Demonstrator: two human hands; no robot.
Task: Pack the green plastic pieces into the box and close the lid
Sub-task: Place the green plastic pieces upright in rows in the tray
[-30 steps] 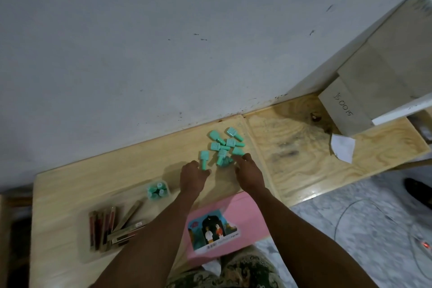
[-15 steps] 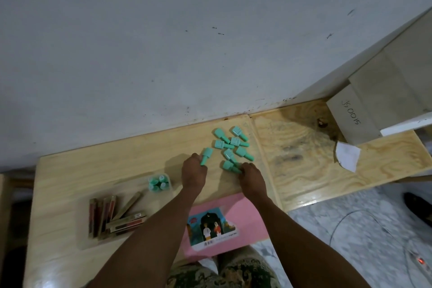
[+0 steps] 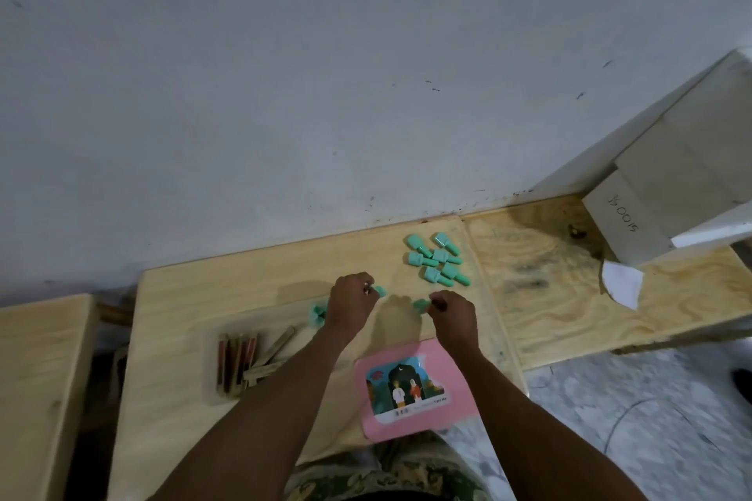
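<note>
Several green plastic pieces (image 3: 437,260) lie in a loose pile on the wooden table, near the wall. My left hand (image 3: 349,305) pinches one green piece (image 3: 379,291) at its fingertips. My right hand (image 3: 453,315) pinches another green piece (image 3: 421,305). Both hands hover over the table, nearer to me than the pile. A clear box (image 3: 260,354) lies to the left, with more green pieces (image 3: 317,313) in its far corner, partly hidden by my left wrist. The pink lid (image 3: 411,386) with a picture rests at the table's front edge.
Brown and red sticks (image 3: 244,358) fill the clear box's left part. A second plywood table (image 3: 610,285) adjoins on the right, bearing a white paper scrap (image 3: 620,285) and a grey cardboard box (image 3: 667,211). Another wooden surface (image 3: 36,378) stands at the left.
Each hand has picked one green piece off the pile and drawn back toward me; the left hand has moved toward the clear box. The pile is smaller.
</note>
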